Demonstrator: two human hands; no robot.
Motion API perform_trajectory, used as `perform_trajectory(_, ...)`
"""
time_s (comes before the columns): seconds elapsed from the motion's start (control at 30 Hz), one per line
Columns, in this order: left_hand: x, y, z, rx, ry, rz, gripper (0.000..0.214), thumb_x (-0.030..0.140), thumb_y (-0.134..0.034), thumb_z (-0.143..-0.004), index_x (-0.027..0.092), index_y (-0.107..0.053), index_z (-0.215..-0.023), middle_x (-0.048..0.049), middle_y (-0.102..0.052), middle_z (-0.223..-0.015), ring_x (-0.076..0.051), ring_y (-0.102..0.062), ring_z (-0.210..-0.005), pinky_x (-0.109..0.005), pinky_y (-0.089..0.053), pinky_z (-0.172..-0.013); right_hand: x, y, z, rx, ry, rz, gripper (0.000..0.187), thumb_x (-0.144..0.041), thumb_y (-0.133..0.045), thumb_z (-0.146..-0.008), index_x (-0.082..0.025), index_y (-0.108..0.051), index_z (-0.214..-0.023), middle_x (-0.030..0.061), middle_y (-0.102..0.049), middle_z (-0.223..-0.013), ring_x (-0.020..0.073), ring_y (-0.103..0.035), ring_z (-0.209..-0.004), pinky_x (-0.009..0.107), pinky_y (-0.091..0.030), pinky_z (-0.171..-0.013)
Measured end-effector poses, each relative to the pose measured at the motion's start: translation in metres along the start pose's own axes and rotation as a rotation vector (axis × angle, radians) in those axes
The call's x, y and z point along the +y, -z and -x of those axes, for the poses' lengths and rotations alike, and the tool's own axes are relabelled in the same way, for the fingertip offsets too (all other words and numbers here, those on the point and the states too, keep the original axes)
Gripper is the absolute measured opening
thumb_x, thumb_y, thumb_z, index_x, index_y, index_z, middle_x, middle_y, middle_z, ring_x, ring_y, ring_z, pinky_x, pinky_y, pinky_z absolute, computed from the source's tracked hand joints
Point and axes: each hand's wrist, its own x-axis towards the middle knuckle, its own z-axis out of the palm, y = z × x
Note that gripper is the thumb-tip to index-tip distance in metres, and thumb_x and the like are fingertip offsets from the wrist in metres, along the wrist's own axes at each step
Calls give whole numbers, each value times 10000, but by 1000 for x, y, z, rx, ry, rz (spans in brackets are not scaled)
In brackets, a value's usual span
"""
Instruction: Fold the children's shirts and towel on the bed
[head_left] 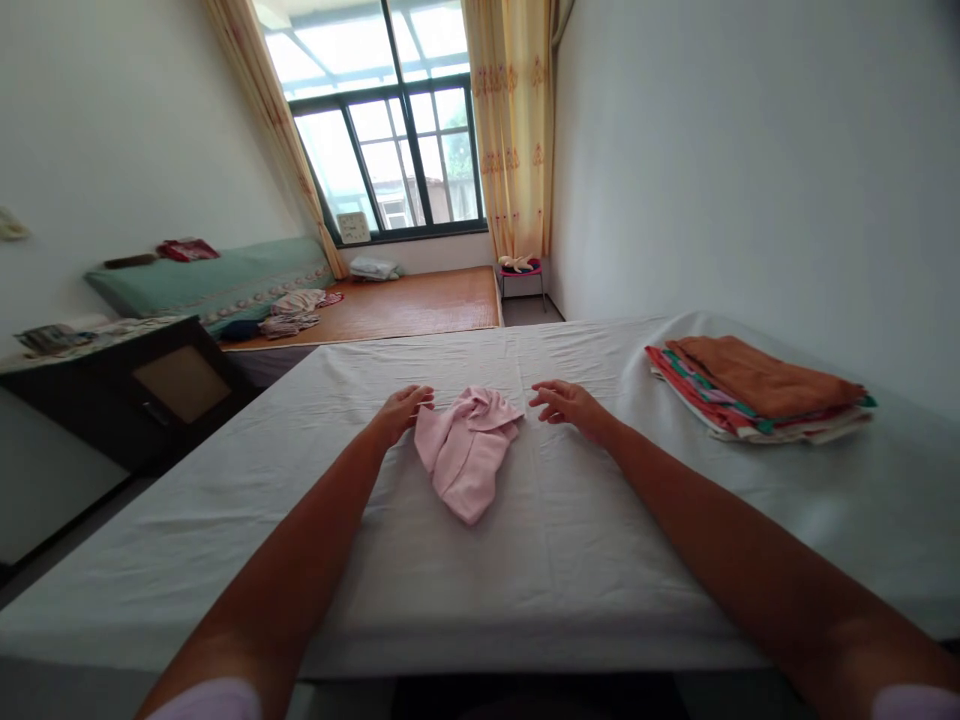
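Observation:
A crumpled pink cloth (466, 450) lies in a loose heap on the white sheet (442, 580) that covers the table. Close by its left edge is my left hand (405, 412), fingers stretched forward and apart; whether the fingertips touch the cloth I cannot tell. On the other side my right hand (566, 402) hovers a short gap away from the cloth, its fingers spread and slightly bent, holding nothing.
A stack of folded cloths (757, 385), orange-brown on top, sits at the right near the wall. Beyond the table is a low bed (420, 300) with rumpled clothes (296, 312). A dark cabinet (150, 390) stands left, and a small stool (521, 270) is by the curtain.

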Motion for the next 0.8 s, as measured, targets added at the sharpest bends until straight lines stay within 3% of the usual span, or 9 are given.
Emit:
perform_trajectory(0.07, 2, 15, 9, 6, 35, -72, 437, 526, -717, -680, 165, -680, -923, -61, -672, -870, -146, -626, -735, -205, -459, -563, 8, -5, -4, 32, 64, 185, 395, -452, -609, -825, -225, -575, -1147, 75, -687, -1062, 145, -665, -776, 268, -524, -670)
perform_trajectory(0.13, 6, 22, 16, -70, 68, -204, 471, 563, -678, -698, 174, -686, -965, -70, -668, -919, -153, -622, -761, -205, -454, -567, 16, -14, -8, 37, 180, 383, 458, -430, -619, -814, -240, -542, -1223, 80, -664, -1126, 186, -648, -909, 328, -523, -763)
perform_trajectory(0.27, 8, 15, 23, -295, 43, -541, 425, 508, -738, -633, 183, -700, -904, -28, -649, -718, -144, -578, -622, -204, -401, -499, 25, -35, -13, 27, 339, 809, 618, -396, -689, -752, -263, -496, -1324, 92, -577, -1300, 279, -494, -1191, 458, -440, -943)
perform_trajectory(0.37, 1, 6, 22, -410, -6, -666, 300, 434, -735, -629, 177, -688, -776, -4, -618, -615, -134, -538, -547, -215, -374, -480, 27, -43, -18, 24, 342, 947, 354, -337, -638, -797, -264, -634, -1144, 69, -633, -1220, 274, -484, -1187, 455, -404, -985)
perform_trajectory(0.43, -3, 4, 22, -436, -56, -691, 228, 395, -706, -652, 181, -670, -721, 2, -615, -610, -137, -539, -554, -227, -390, -509, 26, -40, -22, 67, 319, 836, 194, -308, -550, -846, -249, -669, -987, 49, -692, -1048, 232, -560, -1068, 397, -443, -937)
perform_trajectory(0.6, -2, 8, 23, -312, -197, -633, 190, 361, -682, -671, 187, -642, -736, -7, -636, -704, -160, -584, -684, -251, -439, -617, 14, -6, -26, 348, 225, 184, 240, -418, -455, -842, -232, -537, -970, -12, -648, -814, 143, -607, -723, 268, -507, -653)
perform_trajectory(0.7, 7, 9, 26, -187, -200, -460, 246, 380, -692, -661, 178, -569, -727, 18, -585, -626, -126, -548, -604, -240, -432, -581, 2, 20, -22, 557, 261, -2, 281, -494, -499, -790, -237, -498, -905, -30, -603, -730, 135, -579, -662, 241, -479, -581)
perform_trajectory(0.8, 22, 9, 31, -56, -188, -292, 315, 393, -710, -641, 182, -494, -732, 61, -526, -548, -81, -481, -491, -219, -422, -526, -14, 39, -14, 544, 286, -94, 335, -544, -558, -748, -237, -519, -875, -29, -605, -692, 154, -590, -662, 264, -488, -582)
